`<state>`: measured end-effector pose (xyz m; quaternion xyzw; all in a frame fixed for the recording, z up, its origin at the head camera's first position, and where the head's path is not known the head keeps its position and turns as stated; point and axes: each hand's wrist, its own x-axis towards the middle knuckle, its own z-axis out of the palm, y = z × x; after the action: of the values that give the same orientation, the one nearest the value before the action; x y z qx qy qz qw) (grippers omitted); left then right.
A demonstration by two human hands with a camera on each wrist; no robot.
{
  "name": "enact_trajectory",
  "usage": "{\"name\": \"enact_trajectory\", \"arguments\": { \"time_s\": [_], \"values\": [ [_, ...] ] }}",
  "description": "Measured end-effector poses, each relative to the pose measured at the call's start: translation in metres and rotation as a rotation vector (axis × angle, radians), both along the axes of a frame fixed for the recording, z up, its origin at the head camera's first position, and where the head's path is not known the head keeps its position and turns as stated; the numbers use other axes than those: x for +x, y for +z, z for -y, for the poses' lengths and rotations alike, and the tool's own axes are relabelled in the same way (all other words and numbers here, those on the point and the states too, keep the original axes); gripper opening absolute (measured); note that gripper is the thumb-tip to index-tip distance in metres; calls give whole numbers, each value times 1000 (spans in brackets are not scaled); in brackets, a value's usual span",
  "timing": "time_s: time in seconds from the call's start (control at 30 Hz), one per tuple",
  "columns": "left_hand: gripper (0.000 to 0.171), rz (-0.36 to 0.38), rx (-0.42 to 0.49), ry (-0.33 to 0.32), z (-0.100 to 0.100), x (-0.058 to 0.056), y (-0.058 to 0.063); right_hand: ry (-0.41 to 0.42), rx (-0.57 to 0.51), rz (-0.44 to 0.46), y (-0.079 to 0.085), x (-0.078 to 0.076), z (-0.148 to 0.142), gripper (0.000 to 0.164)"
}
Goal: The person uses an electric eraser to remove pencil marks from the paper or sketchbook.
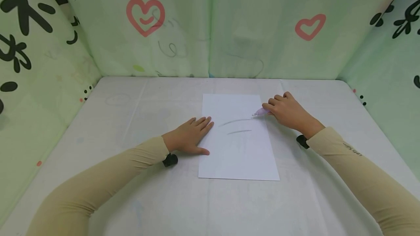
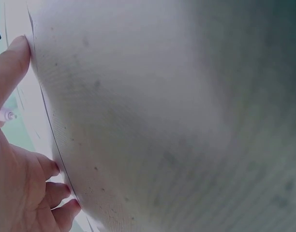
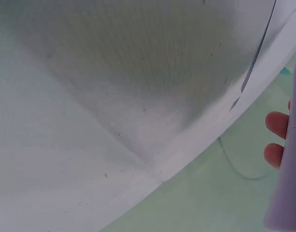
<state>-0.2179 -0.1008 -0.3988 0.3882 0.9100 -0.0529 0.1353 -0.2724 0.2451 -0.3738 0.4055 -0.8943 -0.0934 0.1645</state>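
Observation:
A white sheet of paper (image 1: pixel 237 159) lies on the cloth-covered table, with two grey curved strokes (image 1: pixel 239 132) across its middle. My left hand (image 1: pixel 189 134) rests flat on the paper's left edge, fingers and thumb spread. At the upper right edge of the sheet, my right hand (image 1: pixel 288 111) grips a thick lavender pen-shaped tool (image 1: pixel 261 111). Its narrow tip points left, just by the right end of the upper stroke; whether it touches the paper I cannot tell. The right wrist view shows the tool's smooth lavender body (image 3: pixel 288 179) with fingertips around it.
A white cloth (image 1: pixel 157 97) covers the table. Pale green curtains (image 1: pixel 187 21) with red hearts and black markings stand at the back and both sides. Dark wrist devices show under the left cuff (image 1: pixel 170 160) and the right cuff (image 1: pixel 302 141).

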Motion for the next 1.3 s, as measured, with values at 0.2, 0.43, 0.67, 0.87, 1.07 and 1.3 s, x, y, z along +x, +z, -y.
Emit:
{"name": "enact_trajectory", "arguments": {
  "time_s": [0.2,0.43,0.67,0.87,1.07,1.3],
  "values": [
    [97,0,-10,12,-1,0,0,19,-38,26,-3,0,1,17],
    [97,-8,4,2,0,-1,-1,-1,-40,67,-2,2,1,16],
    [98,-1,9,0,0,-1,0,-20,-15,97,0,3,1,17],
    [98,-3,6,-1,0,0,0,-23,-6,101,-1,3,1,18],
    [97,-4,13,-3,0,0,1,-4,-21,90,-3,1,1,18],
    [97,-1,5,3,0,0,1,3,-23,90,-3,2,2,19]
  ]
}}
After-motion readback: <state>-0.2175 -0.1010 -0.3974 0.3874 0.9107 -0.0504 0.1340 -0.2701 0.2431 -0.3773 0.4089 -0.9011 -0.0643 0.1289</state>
